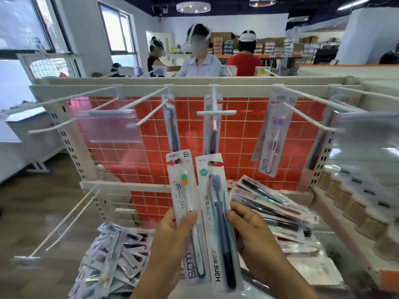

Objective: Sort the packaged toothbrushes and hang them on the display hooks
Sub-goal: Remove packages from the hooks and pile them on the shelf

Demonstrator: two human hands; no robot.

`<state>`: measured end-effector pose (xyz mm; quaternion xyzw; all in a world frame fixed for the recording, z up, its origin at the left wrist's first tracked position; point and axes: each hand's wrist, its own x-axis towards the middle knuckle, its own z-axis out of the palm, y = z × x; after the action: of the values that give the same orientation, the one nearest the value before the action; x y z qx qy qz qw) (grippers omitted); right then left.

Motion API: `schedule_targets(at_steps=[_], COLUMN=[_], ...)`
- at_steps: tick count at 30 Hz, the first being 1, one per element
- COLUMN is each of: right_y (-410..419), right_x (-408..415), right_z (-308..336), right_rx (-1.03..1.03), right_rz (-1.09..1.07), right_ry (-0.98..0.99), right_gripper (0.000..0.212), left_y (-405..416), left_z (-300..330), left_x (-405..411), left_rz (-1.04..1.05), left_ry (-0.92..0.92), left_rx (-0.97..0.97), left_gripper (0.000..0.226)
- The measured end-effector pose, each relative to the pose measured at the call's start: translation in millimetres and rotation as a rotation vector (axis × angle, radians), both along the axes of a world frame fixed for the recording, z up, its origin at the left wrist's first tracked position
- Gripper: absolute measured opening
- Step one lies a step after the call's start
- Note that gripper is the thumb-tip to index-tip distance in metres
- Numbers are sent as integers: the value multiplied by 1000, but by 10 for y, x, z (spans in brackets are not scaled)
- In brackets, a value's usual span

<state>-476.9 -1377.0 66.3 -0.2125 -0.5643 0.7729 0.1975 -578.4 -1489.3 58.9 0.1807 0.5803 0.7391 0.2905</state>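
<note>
Hands — left [172, 225], right [248, 225] — apparently each grip a toothbrush pack [187, 212].

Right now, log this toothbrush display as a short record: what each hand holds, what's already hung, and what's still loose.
left hand: holds BDM pack
right hand: holds Hane pack
hung on hooks: three packs in clear view
loose: left pile, right pile
backing: red grid panel
</note>
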Motion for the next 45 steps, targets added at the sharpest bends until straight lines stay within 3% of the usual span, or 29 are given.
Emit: schedule_targets(at_steps=[7, 17, 18, 27, 30, 39, 42, 45], right_y=[-514, -975, -1018, -1200, -1139, -1060, -1059, -1027], right_x=[-594, -979, -987, -1078, -1127, -1263, -1287, -1321], right_z=[-61, -38, -23, 203, 243, 257, 258, 243], right_rx=[295, 503, 530, 584, 575, 575, 576, 560], right_rz=[-165, -395, -424, -551, -519, -542, -560, -569], right_ry=[7, 114, 135, 374, 341, 297, 285, 225], right_gripper=[23, 4, 11, 18, 37, 42, 35, 9], left_y=[-379, -655, -681, -825, -801, -772, -775, -774], left_z=[-8, 41, 55, 46, 53, 84, 102, 108], left_x=[-549, -959, -984, -1141, -1156, -1246, -1294, -1339], left_rz=[25, -73, -67, 26, 20, 24, 27, 25], left_ry=[67, 72, 79, 155, 154, 192, 208, 202], left_rx=[-39, -2, 4, -31, -44, -53, -65, -59], left_gripper=[26, 40, 38, 42, 40, 35, 26, 27])
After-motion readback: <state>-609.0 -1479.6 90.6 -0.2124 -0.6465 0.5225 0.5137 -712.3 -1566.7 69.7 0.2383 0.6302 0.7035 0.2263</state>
